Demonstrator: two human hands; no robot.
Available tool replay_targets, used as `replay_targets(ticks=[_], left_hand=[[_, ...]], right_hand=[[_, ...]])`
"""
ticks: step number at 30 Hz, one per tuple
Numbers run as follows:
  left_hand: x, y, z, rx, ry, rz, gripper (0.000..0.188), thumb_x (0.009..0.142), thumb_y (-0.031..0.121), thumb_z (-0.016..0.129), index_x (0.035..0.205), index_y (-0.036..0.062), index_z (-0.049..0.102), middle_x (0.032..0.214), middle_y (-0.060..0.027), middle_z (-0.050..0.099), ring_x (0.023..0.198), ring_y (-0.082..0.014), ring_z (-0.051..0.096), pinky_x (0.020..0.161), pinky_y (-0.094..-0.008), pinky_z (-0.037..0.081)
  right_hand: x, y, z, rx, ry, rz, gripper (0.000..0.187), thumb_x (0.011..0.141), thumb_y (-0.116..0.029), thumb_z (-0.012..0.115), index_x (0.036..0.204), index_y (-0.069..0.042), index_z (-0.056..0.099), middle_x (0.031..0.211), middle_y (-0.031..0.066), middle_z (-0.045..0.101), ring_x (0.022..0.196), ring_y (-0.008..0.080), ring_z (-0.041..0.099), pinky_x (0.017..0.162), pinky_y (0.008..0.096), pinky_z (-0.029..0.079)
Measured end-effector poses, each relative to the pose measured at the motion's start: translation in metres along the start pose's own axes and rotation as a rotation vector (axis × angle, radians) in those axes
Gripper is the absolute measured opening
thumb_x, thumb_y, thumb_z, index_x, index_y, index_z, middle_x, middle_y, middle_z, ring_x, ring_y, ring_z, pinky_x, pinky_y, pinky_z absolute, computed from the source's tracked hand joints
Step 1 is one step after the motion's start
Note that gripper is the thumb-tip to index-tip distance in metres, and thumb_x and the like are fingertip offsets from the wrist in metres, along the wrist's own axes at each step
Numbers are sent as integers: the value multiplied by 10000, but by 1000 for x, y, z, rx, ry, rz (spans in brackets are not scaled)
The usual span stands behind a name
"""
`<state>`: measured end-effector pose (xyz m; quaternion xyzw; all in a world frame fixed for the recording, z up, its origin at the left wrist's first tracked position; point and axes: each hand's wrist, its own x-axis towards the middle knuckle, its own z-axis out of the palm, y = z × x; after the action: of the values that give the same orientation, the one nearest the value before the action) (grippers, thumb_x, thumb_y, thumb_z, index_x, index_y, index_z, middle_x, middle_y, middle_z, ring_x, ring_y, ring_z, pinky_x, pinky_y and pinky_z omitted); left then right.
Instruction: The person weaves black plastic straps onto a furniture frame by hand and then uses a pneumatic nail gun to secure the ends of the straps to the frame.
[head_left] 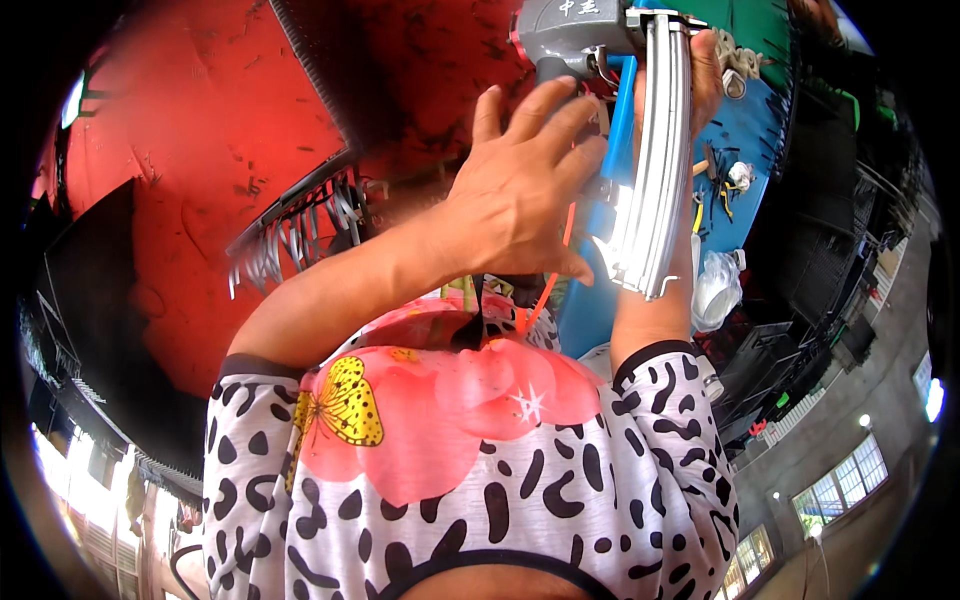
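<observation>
- L hand (530, 175): released, spread nr staple gun (665, 115).
- R hand (706, 85): grasping staple gun, partly hidden.
- Rec.: firm R grip; L hand clear of trigger (601, 64).

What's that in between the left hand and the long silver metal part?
In the head view, a bright blue strip shows between the left hand and the long silver metal part; I can't tell what it belongs to.

Nail gun (575, 27) at top, its magazine (655, 150) running down toward wearer. Left hand (525, 175) left of magazine, right hand (706, 80) behind it, showing at right. Hose (545, 297) passes behind left hand. Table (745, 115) right, hand tools (698, 213) on it. Strips (320, 215) beyond left forearm.
</observation>
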<state>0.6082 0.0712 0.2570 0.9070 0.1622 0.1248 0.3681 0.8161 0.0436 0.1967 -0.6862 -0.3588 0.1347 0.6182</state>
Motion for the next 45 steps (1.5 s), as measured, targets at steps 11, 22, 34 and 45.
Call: replay_targets(ticks=[11, 22, 34, 45], left_hand=[[5, -6, 24, -152, -156, 50, 614, 524, 451, 787, 897, 10, 578, 952, -108, 589, 1079, -276, 532, 907, -640, 238], [-4, -9, 44, -171, -63, 134, 654, 554, 563, 731, 866, 13, 563, 878, -113, 588, 900, -280, 588, 897, -668, 225], [-18, -32, 53, -235, -190, -195, 659, 513, 590, 749, 747, -4, 585, 737, -140, 568, 790, -315, 571, 937, -526, 280], [-60, -47, 47, -319, -90, -362, 604, 522, 547, 772, 696, 2, 578, 672, -167, 563, 733, -341, 565, 824, -448, 372]], right_hand=[[-17, 9, 4, 453, -101, 290, 357, 968, -251, 424, 743, -30, 591, 652, 12, 543, 538, 98, 456, 492, 251, 370], [-14, 9, 6, 518, -192, 315, 361, 967, -252, 427, 735, -28, 589, 657, 9, 549, 521, 79, 446, 482, 228, 362], [-27, -80, -6, 258, -596, 107, 651, 820, -462, 591, 1233, 27, 472, 1262, 165, 504, 1213, 270, 455, 1021, 370, 346], [-105, -1, -12, 483, -238, 1077, 295, 913, -309, 515, 1034, -41, 540, 960, 92, 619, 914, 199, 603, 767, 319, 480]])
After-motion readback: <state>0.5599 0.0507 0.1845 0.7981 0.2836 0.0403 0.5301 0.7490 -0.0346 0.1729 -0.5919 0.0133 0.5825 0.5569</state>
